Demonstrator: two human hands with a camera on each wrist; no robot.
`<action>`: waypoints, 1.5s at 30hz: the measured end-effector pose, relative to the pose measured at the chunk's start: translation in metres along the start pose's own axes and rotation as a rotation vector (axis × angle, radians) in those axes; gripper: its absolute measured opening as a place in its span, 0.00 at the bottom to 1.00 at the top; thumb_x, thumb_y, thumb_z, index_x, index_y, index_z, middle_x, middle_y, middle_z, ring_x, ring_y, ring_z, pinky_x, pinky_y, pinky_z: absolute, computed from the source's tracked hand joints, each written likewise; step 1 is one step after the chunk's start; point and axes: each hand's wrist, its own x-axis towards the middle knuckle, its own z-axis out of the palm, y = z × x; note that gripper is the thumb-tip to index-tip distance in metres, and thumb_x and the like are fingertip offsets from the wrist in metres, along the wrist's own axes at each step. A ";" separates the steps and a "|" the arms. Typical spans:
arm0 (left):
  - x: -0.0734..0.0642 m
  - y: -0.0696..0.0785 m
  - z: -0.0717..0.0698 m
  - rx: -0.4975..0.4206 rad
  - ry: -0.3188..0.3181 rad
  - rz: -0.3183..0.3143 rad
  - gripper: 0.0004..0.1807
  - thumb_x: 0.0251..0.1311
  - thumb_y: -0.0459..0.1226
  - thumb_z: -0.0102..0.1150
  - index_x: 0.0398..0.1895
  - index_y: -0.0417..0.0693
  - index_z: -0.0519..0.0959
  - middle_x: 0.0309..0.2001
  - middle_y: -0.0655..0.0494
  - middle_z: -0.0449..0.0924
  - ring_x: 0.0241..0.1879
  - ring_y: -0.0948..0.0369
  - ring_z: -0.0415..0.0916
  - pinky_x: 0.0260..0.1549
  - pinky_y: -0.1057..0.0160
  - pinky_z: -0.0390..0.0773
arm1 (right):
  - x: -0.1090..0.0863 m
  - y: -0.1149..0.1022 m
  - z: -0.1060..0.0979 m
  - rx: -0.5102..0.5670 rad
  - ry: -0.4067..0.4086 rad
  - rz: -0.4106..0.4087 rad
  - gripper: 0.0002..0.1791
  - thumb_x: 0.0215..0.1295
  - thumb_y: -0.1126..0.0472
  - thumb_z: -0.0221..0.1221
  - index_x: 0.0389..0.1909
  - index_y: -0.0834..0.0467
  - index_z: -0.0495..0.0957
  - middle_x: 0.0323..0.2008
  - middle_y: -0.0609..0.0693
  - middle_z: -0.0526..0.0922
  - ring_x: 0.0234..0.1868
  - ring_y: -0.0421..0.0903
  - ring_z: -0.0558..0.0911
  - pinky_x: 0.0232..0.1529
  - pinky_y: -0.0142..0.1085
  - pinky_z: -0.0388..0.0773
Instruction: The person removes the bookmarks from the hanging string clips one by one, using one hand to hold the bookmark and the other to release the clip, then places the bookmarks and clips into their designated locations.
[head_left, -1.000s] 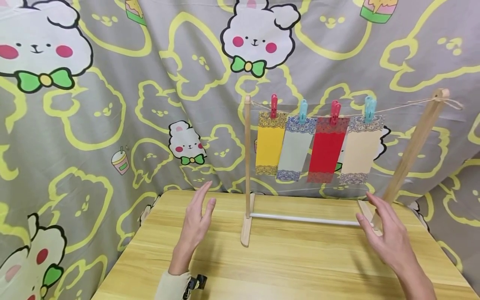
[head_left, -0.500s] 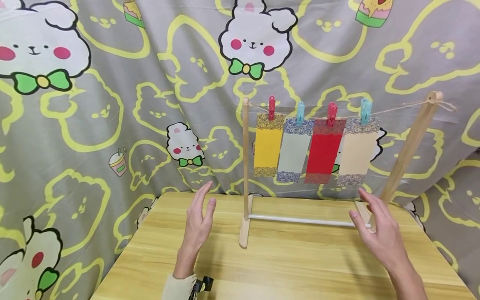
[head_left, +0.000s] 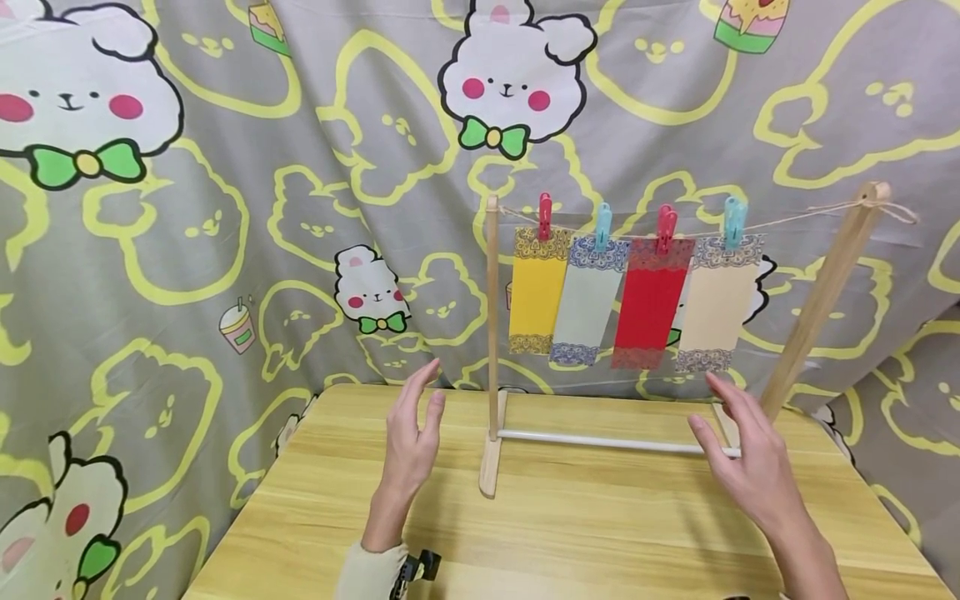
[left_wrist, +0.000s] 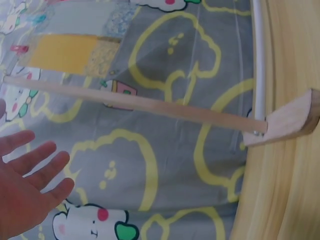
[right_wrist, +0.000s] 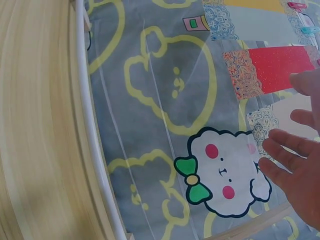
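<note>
A small wooden rack (head_left: pixel 491 333) stands near the far edge of the table (head_left: pixel 570 533), and both hands hover in front of it, holding nothing. The left hand (head_left: pixel 412 446) is raised just left of the rack's left post, fingers straight and relaxed, palm turned toward the post but not touching it. The right hand (head_left: pixel 750 467) is spread open at the rack's right end, its fingers in front of the white bar (head_left: pixel 607 442) that joins the two feet; whether a fingertip touches the bar or the right foot cannot be told from the head view.

A string (head_left: pixel 795 218) runs between the tops of the two posts. Four paper strips hang from it by pegs: a yellow strip (head_left: pixel 536 292) nearest the left post, then a pale grey strip (head_left: pixel 588 300), a red strip (head_left: pixel 648 304) and a cream strip (head_left: pixel 716 304). The right post (head_left: pixel 821 300) leans outward, away from the left one.

The rack looks light and narrow-footed, so a push from one hand alone would probably tip or twist it. Pressing the posts toward each other would likely slacken the string and let the strips sag or swing. Since the rack sits close to the table's far edge, a nudge away from the person could send it off against the printed curtain (head_left: pixel 225 208) behind.
</note>
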 end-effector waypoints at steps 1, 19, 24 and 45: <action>0.001 0.001 0.002 -0.003 0.001 0.000 0.23 0.76 0.35 0.51 0.73 0.47 0.71 0.66 0.49 0.76 0.65 0.50 0.73 0.64 0.44 0.70 | 0.000 0.000 0.000 -0.005 -0.002 0.003 0.38 0.60 0.71 0.69 0.73 0.58 0.70 0.66 0.60 0.75 0.64 0.25 0.68 0.63 0.16 0.61; 0.012 0.011 0.014 -0.050 -0.007 0.005 0.23 0.76 0.36 0.52 0.72 0.53 0.72 0.63 0.54 0.77 0.61 0.53 0.75 0.61 0.48 0.73 | 0.017 -0.007 0.005 -0.038 -0.029 -0.059 0.39 0.60 0.68 0.70 0.73 0.56 0.70 0.67 0.56 0.75 0.69 0.42 0.69 0.65 0.19 0.59; 0.013 0.013 0.014 -0.057 -0.023 -0.019 0.22 0.75 0.37 0.54 0.70 0.52 0.73 0.63 0.54 0.77 0.61 0.53 0.75 0.62 0.48 0.74 | 0.020 -0.009 0.009 -0.057 -0.066 -0.066 0.39 0.59 0.67 0.70 0.74 0.56 0.70 0.68 0.56 0.75 0.68 0.53 0.71 0.67 0.19 0.56; 0.025 0.020 0.029 -0.116 -0.046 0.007 0.22 0.74 0.37 0.58 0.68 0.49 0.75 0.61 0.53 0.79 0.60 0.51 0.77 0.62 0.51 0.75 | 0.035 -0.016 0.024 -0.020 -0.035 -0.119 0.39 0.58 0.68 0.70 0.72 0.58 0.71 0.67 0.56 0.76 0.65 0.54 0.74 0.65 0.20 0.59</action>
